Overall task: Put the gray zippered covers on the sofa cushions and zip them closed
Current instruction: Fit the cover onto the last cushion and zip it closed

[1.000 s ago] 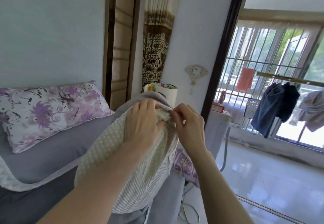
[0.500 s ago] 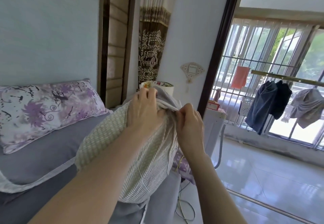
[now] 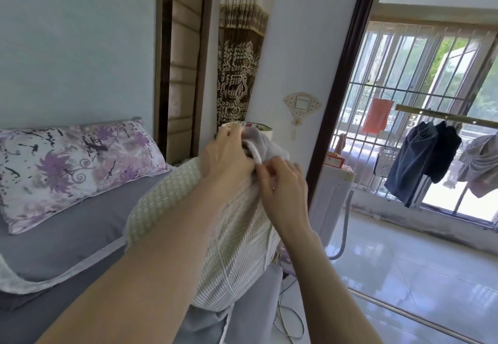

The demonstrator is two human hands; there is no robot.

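The cushion (image 3: 167, 201) stands on end at the edge of the gray sofa (image 3: 80, 222). Its checked fabric is mostly bare, and the gray cover (image 3: 269, 144) is bunched over its top. The left hand (image 3: 229, 160) curls over that top, fingers clutching the cover's pale edge. The right hand (image 3: 283, 184), touching it, pinches the same edge between thumb and forefinger.

bright daylight from barred window (image 3: 420, 106), glare on floor (image 3: 404, 271), edges warped
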